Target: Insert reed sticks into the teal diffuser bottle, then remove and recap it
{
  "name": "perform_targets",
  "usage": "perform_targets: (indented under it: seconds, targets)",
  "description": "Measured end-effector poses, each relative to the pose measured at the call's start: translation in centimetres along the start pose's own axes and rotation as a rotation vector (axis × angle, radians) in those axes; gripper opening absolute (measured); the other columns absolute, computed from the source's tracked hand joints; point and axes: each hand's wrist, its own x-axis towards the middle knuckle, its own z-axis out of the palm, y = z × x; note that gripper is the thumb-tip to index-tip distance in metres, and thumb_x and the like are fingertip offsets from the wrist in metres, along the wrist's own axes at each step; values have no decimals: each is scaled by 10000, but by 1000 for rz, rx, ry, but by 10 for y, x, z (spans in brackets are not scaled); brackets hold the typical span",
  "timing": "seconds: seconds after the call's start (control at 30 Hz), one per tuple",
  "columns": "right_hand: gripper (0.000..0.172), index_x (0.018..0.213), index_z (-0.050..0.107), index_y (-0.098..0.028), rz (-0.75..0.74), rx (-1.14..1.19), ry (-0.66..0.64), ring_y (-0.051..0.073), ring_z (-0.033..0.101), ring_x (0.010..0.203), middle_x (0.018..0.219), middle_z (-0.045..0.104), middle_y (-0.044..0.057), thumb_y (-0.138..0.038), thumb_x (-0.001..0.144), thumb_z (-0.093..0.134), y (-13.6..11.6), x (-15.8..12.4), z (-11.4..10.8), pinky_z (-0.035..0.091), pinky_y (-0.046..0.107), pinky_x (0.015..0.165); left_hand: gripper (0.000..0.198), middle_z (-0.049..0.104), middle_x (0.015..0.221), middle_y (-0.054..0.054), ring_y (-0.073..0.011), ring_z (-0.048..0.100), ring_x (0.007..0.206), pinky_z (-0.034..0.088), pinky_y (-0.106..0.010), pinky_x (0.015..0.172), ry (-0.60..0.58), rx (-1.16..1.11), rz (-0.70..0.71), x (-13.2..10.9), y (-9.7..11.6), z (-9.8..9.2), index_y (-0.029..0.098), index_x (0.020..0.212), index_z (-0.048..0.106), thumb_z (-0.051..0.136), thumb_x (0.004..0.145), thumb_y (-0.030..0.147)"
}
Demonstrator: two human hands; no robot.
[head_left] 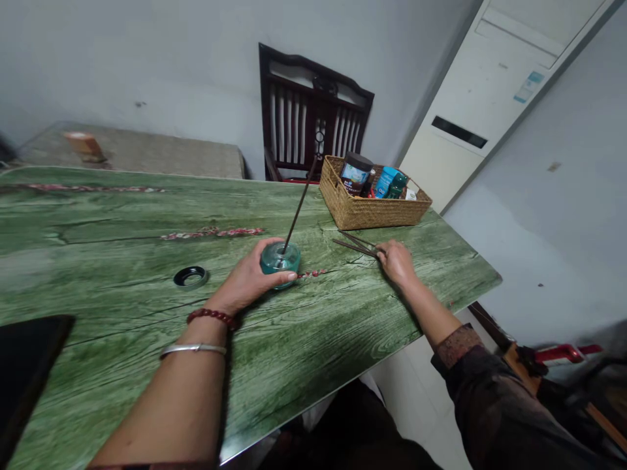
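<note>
Teal glass jar (279, 259), round, thin dark stick (300, 205) standing in it, leaning toward far table edge. Left hand (249, 281) curled around jar, fingers wrapped, forearm resting low from lower left; jar mid-frame, held against palm. Right hand (396, 261) pinching ends of loose dark sticks (355, 248) lying on green wood-grain table (122, 365), right of jar. Black ring (190, 277) lies left of jar; wicker basket (375, 207) upper right.

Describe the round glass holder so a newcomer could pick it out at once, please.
On the green table, near the wicker basket, the left hand grips a teal glass holder. Unlike the flat black ring nearby, a thin dark stick rises from it.
</note>
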Motion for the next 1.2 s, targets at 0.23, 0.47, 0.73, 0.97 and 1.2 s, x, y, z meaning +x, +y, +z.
perform_targets:
  seconds: [0.23, 0.47, 0.73, 0.97, 1.2]
  targets:
    - [278, 1136, 715, -197, -12, -135, -72, 234, 620, 1069, 1104, 708, 112, -247, 958, 508, -3, 2, 8, 414, 279, 875, 802, 650, 1255, -90, -324, 634, 1126, 480, -492, 1009, 6, -4, 20, 1, -5, 2, 257, 1314, 509, 808, 619, 522]
    - [235, 1078, 703, -201, -12, -109, -57, 215, 642, 1045, 1090, 724, 101, -232, 932, 522, -7, 1, 4, 413, 256, 832, 804, 656, 1236, -88, -314, 647, 1090, 497, -477, 977, 18, 2, 29, 1, -5, 2, 249, 1312, 519, 811, 617, 527]
    - [159, 896, 722, -204, 12, 178, -50, 192, 670, 811, 862, 746, 53, -226, 840, 574, -15, 1, -7, 420, 253, 716, 805, 669, 1212, -92, -307, 655, 1071, 506, -461, 957, 29, 5, 11, 1, -1, 2, 233, 1310, 530, 818, 605, 496]
    - [231, 818, 572, -207, -5, 1316, 158, 99, 535, 533, 708, 667, -19, -409, 766, 670, -60, 15, -50, 408, 217, 514, 778, 656, 1226, -88, -314, 646, 1094, 495, -490, 982, 29, -36, 24, 0, -2, 2, 248, 1292, 534, 813, 607, 488]
    - [323, 879, 513, -240, -228, 1538, 307, 85, 563, 598, 839, 690, -17, -502, 810, 690, -138, 23, -88, 466, 219, 545, 765, 663, 1196, -69, -309, 653, 1068, 503, -496, 960, 4, -37, 19, 0, -3, 2, 272, 1291, 523, 805, 615, 493]
